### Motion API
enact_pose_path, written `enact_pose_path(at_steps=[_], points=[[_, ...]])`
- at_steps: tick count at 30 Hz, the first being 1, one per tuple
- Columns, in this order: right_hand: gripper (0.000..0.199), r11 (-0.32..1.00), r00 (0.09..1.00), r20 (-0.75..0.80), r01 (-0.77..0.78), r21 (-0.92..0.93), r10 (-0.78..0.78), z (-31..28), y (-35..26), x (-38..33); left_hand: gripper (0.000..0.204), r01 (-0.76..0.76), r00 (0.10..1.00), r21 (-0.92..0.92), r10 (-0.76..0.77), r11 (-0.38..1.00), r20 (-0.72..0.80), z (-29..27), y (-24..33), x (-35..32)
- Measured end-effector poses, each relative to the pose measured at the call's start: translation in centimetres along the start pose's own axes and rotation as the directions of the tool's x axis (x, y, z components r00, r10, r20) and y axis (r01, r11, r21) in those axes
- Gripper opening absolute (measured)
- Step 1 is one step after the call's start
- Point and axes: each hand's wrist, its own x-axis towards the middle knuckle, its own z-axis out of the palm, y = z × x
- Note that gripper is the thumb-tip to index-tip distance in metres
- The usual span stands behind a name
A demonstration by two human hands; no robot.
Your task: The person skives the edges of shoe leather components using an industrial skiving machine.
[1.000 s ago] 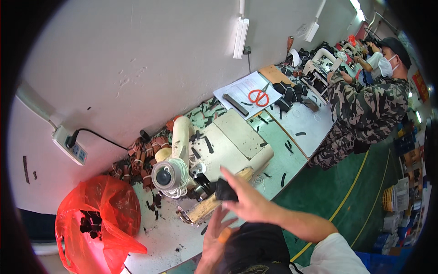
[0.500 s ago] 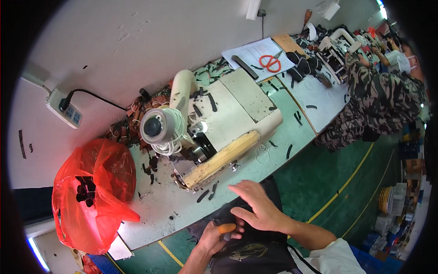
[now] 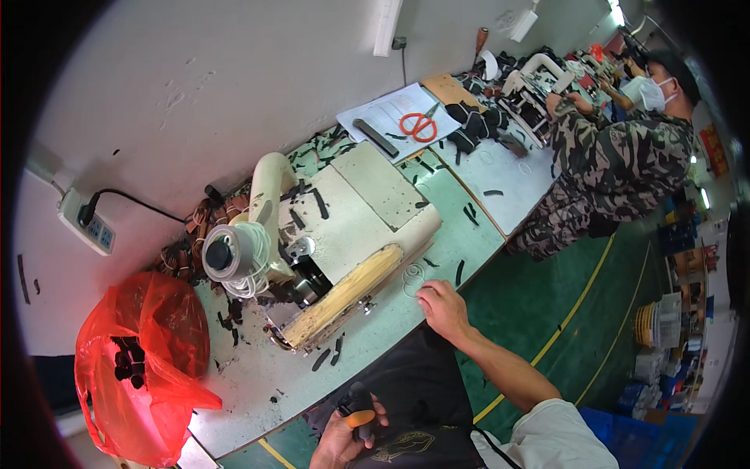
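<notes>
My left hand [image 3: 337, 439] is closed around a small bundle of black strips [image 3: 358, 397], low in front of my dark apron. An orange cover [image 3: 359, 419], seemingly on the thumb, presses against the bundle. Farther right, my right hand [image 3: 444, 306] reaches over the table's front edge, fingertips pinched at the rim of some thin white loops [image 3: 413, 275]. Left of those loops stands a cream-coloured machine [image 3: 363, 203] with a worn yellowish front edge. A roll of white cord [image 3: 251, 262] hangs at its left end.
A red plastic bag [image 3: 148, 367] with black bundles inside stands at the left. Red-handled scissors [image 3: 418, 125] lie on papers [image 3: 363, 109] behind the machine. Black scraps [image 3: 328, 356] are scattered on the table [image 3: 273, 371]. A co-worker in camouflage [image 3: 625, 164] works at the right.
My right hand has moved away from the left, forward and right to the white loops. The black bundle in my left hand now shows upright. The whole view has shifted slightly.
</notes>
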Motion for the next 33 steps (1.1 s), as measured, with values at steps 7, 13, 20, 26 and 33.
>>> enact_pose_path(at_steps=[7, 13, 20, 26, 33], points=[[0.005, 0.995, 0.990, 0.139, 0.047, -0.090, -0.034, 0.4, -0.3, 0.0, 0.029, -0.049, 0.985, 0.372, 0.105, 0.927, -0.134, 1.2, 1.9, 0.1], [0.007, 0.841, 0.789, 0.601, -0.237, 0.486, -0.125, -5.9, -15.0, 1.1, 0.068, -0.274, 0.962, 0.486, 0.245, 0.830, 0.122, 2.4, 3.7, -2.5], [0.010, 0.805, 0.824, 0.505, -0.107, 0.583, -0.257, -5.4, -19.0, 1.2, 0.028, -0.291, 0.943, 0.405, 0.187, 0.867, 0.277, 2.1, 4.7, -5.8], [0.040, -0.575, 0.363, 0.915, -0.793, 0.202, -0.178, -5.3, -17.7, 1.7, 0.069, -0.444, 0.866, 0.731, 0.457, 0.517, 0.203, 1.6, 6.0, -8.8], [0.034, 0.668, 0.348, 0.752, -0.348, 0.658, -0.560, -7.8, -24.4, 0.4, 0.080, -0.193, 0.935, 0.797, 0.355, 0.572, -0.028, -1.3, 8.9, -8.3]])
